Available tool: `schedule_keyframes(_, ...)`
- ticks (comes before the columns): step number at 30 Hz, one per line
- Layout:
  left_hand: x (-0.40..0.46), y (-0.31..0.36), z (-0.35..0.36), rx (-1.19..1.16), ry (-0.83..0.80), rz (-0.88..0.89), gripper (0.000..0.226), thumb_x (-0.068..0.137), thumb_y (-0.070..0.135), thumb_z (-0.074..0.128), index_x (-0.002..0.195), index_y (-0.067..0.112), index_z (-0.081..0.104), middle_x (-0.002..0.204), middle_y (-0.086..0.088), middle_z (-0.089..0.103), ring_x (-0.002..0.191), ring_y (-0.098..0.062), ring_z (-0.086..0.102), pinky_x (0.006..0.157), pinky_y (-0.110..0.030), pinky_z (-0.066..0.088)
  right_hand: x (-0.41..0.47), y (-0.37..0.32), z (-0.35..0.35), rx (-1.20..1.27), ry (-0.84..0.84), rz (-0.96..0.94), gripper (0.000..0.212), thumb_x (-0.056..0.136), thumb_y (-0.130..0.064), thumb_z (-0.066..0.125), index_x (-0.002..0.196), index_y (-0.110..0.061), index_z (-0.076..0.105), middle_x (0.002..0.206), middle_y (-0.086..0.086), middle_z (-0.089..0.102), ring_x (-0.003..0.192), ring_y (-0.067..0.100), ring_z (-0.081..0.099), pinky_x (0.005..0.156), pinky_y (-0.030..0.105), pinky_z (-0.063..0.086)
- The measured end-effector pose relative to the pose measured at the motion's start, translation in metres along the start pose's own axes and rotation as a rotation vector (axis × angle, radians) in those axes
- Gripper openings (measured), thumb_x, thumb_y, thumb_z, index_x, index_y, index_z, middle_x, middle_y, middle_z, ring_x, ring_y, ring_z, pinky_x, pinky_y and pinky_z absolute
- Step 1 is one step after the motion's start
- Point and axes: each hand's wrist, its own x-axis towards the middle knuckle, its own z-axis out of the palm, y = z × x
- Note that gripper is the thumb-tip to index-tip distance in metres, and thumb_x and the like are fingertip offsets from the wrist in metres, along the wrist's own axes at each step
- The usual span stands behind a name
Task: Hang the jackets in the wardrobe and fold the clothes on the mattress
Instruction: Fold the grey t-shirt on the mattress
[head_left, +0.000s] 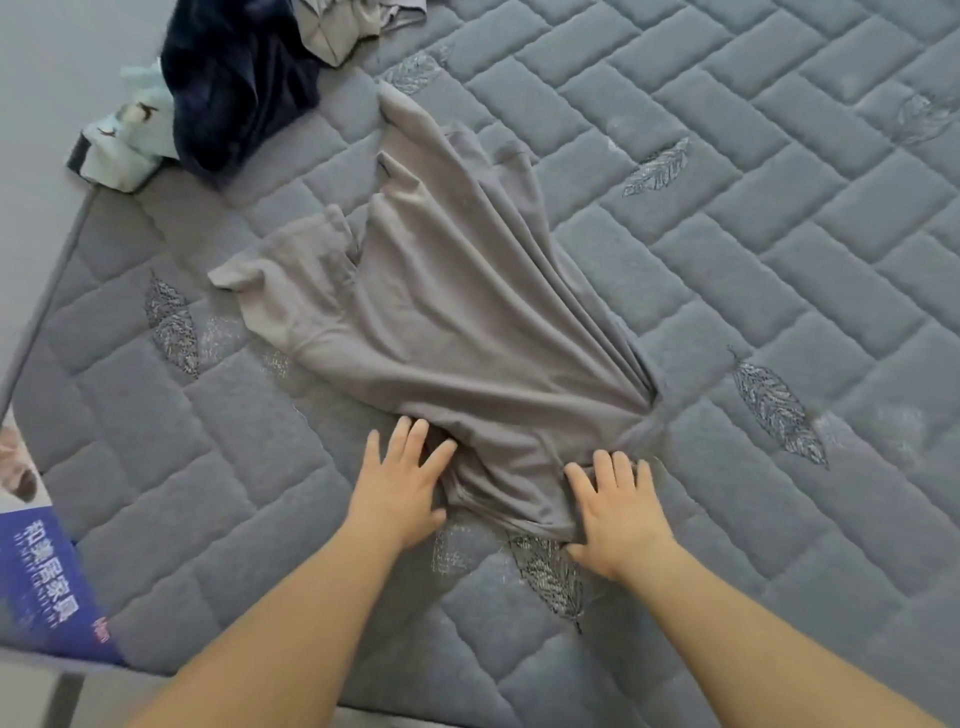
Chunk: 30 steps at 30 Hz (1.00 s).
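Grey-brown shirt (452, 332) lies spread on the mattress (779, 270), bunched into long folds that run from its near edge up toward the far left corner. One short sleeve (291, 260) sticks out flat toward the mattress's left edge; the other side is gathered into tight pleats, so its shape there is hard to read. The neck end is crumpled under the hands and cannot be made out clearly.

Both hands rest on the shirt's near end. The left hand (402, 483) lies palm down with fingers spread and straight, fingertips on the cloth and the palm partly on the mattress. The right hand (615, 512) is also palm down, fingers straight and slightly apart, pressing the hem against the mattress; its thumb sits at the cloth's edge, and whether it tucks under the fabric cannot be told.

Near the far left corner of the mattress sits a heap of other clothes: a dark navy garment (234, 83), a pale mint piece with small prints (122, 140) half hidden beneath it, and a grey garment (358, 26) cut off by the top of the view.

At the near left corner a blue printed label (47, 582) with white characters hangs over the mattress side, blurred and partly cut off.
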Motion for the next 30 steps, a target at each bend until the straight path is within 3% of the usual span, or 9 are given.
schedule_keyframes(4,0.015,0.007,-0.017,0.006,0.351,0.157,0.032,0.08,0.018,0.048,0.103,0.016,0.07,0.132,-0.019,0.057,0.127,-0.041,0.051,0.109,-0.057,0.038,0.009,-0.022,-0.003,0.026,0.162,0.092,0.033,0.09,-0.022,0.05,0.122,-0.019,0.046,0.126,0.012,0.04,0.118,0.034,0.041,0.096,0.044,0.039)
schedule_keyframes(7,0.007,-0.015,-0.025,-0.232,0.293,0.185,0.022,0.084,0.005,0.046,0.098,0.017,0.058,0.103,-0.012,0.065,0.11,-0.036,0.056,0.11,-0.054,0.036,0.011,-0.033,-0.02,0.203,0.055,0.098,0.024,0.092,-0.011,0.044,0.113,-0.018,0.051,0.122,0.01,0.051,0.114,0.033,0.049,0.087,0.039,0.043)
schedule_keyframes(9,-0.014,-0.046,-0.031,-0.417,0.151,0.064,0.019,0.091,0.006,0.041,0.096,0.023,0.035,0.072,-0.007,0.051,0.078,-0.035,0.05,0.083,-0.05,0.049,0.007,-0.051,-0.043,0.435,-0.082,0.072,0.015,0.091,-0.008,0.044,0.097,-0.018,0.053,0.116,0.013,0.061,0.105,0.031,0.056,0.077,0.032,0.041)
schedule_keyframes(11,-0.039,-0.088,-0.043,-0.478,0.17,-0.074,0.017,0.095,0.008,0.04,0.094,0.021,0.03,0.061,-0.007,0.043,0.062,-0.036,0.046,0.06,-0.049,0.046,-0.005,-0.082,-0.078,0.747,-0.2,0.022,0.016,0.091,-0.006,0.045,0.087,-0.016,0.058,0.104,0.012,0.066,0.087,0.023,0.058,0.066,0.027,0.037)
schedule_keyframes(13,-0.064,-0.133,-0.072,-0.496,0.183,-0.222,0.004,0.099,0.014,0.039,0.101,0.014,0.042,0.075,-0.021,0.058,0.073,-0.042,0.056,0.067,-0.049,0.048,-0.023,-0.117,-0.125,1.048,-0.362,-0.001,0.028,0.091,-0.004,0.041,0.073,-0.012,0.061,0.081,0.008,0.063,0.063,0.012,0.057,0.053,0.023,0.04)
schedule_keyframes(16,-0.089,-0.195,-0.135,-0.343,0.273,-0.388,0.035,0.102,0.04,0.038,0.101,0.013,0.061,0.106,-0.024,0.067,0.097,-0.042,0.063,0.075,-0.043,0.047,-0.051,-0.158,-0.193,1.492,-0.7,-0.001,0.035,0.077,-0.013,0.046,0.055,-0.005,0.072,0.068,0.014,0.071,0.054,0.023,0.069,0.051,0.025,0.054)
schedule_keyframes(21,-0.107,-0.227,-0.256,-0.184,0.716,-0.46,0.052,0.1,0.057,0.038,0.078,0.012,0.05,0.075,-0.011,0.057,0.073,-0.036,0.056,0.063,-0.038,0.033,-0.084,-0.152,-0.274,1.691,-0.68,-0.214,0.036,0.061,-0.036,0.058,0.075,-0.008,0.077,0.089,0.015,0.074,0.076,0.03,0.071,0.076,0.033,0.057)
schedule_keyframes(25,-0.091,-0.168,-0.309,-0.564,0.82,-0.34,0.046,0.104,0.047,0.04,0.084,0.006,0.048,0.073,-0.007,0.05,0.073,-0.032,0.05,0.062,-0.037,0.029,-0.115,-0.085,-0.282,1.8,-0.568,-0.223,0.048,0.058,-0.049,0.078,0.088,-0.012,0.079,0.1,0.012,0.074,0.088,0.028,0.07,0.094,0.041,0.054)
schedule_keyframes(30,-0.038,-0.032,-0.345,-0.039,0.887,0.056,0.043,0.104,0.049,0.04,0.084,0.012,0.051,0.082,-0.015,0.065,0.076,-0.038,0.063,0.054,-0.036,0.028,-0.148,0.054,-0.223,1.856,-0.568,-0.104,0.04,0.065,-0.034,0.083,0.097,-0.01,0.078,0.097,0.012,0.075,0.082,0.025,0.072,0.083,0.035,0.055)
